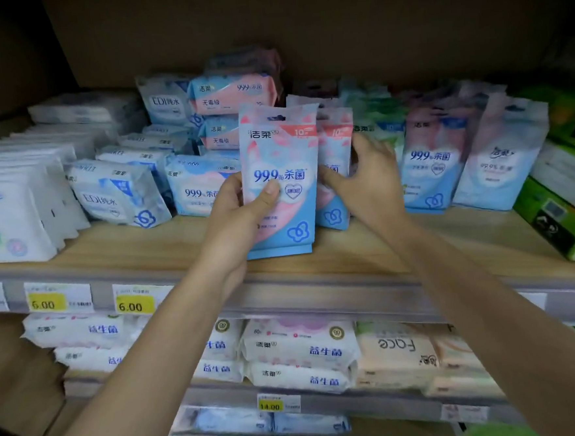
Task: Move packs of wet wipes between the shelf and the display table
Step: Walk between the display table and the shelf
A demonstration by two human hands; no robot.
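Forearms reach up from the bottom of the view, past lower packs [299,353] and yellow price tags [134,305].

At the shelf [178,239] edge:
- Left hand [241,204] pinches the front pack [280,157]. Its thumb lies flat on the printed face and its fingers are hidden behind. The pack stands upright near the board's front lip; cannot tell if it is resting or lifted.
- Right hand [365,178] is just behind and beside. It grips the second pack [335,160] of the same print, thumb on the face and fingers curled round its far edge.

Further back, rows of upright packs stand to either side. Stacked packs [233,92] sit against the dark rear wall.

Step, as judged: a shelf-side pick, one pack per hand. It could equally be placing. The display table is out of view.

Next move calls for drawing both packs clear toward the body without tipping the neighbours that lean close on the right.
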